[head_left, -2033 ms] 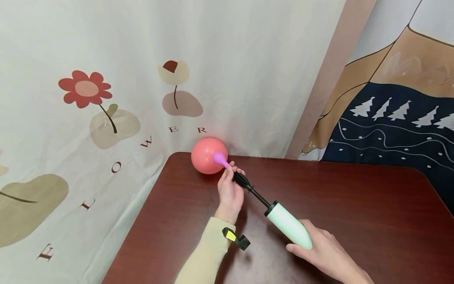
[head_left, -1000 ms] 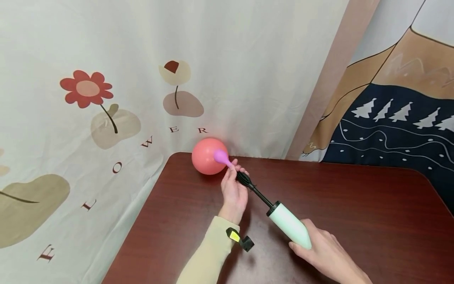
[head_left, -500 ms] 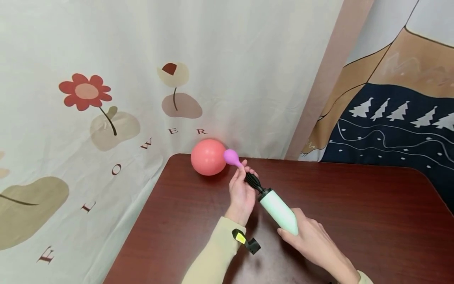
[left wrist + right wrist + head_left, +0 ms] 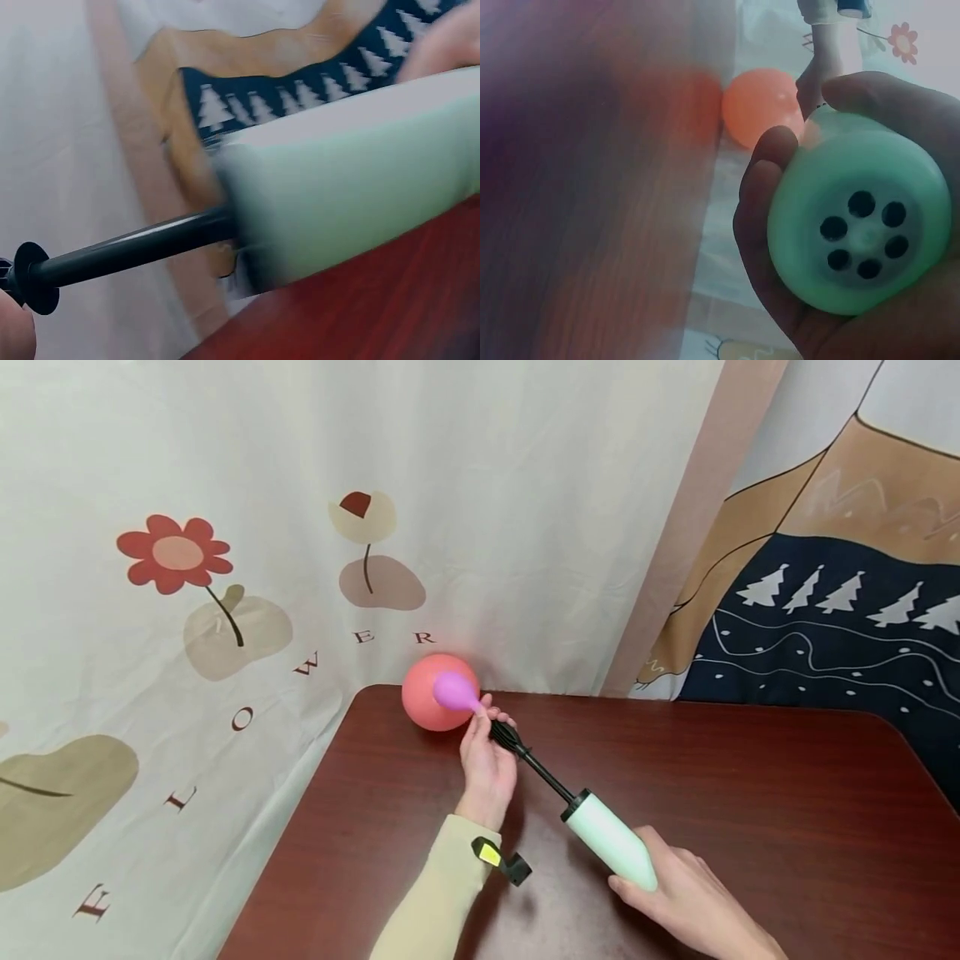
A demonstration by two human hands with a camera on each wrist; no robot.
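In the head view, my left hand (image 4: 487,764) pinches the neck of a small, partly inflated purple balloon (image 4: 454,691) on the tip of a hand balloon pump. Its palm lies beside the pump's ribbed black end (image 4: 506,735). My right hand (image 4: 690,893) grips the pump's mint-green barrel (image 4: 609,839) at its lower end. A length of black rod (image 4: 551,777) shows between barrel and ribbed end, also seen as a black rod (image 4: 135,247) in the left wrist view. The right wrist view shows fingers wrapped around the barrel's holed end cap (image 4: 862,240).
A round red balloon (image 4: 420,703) rests at the far left of the brown table (image 4: 720,777), behind the purple one. A pale curtain (image 4: 525,527) with printed flowers hangs along the back and left. A camera mount (image 4: 502,860) sits on the left sleeve.
Half a second ago the barrel was pushed up against the ribbed end; now it is drawn back and the rod shows. The left hand moved left, and the purple balloon looks bigger than two seconds ago.
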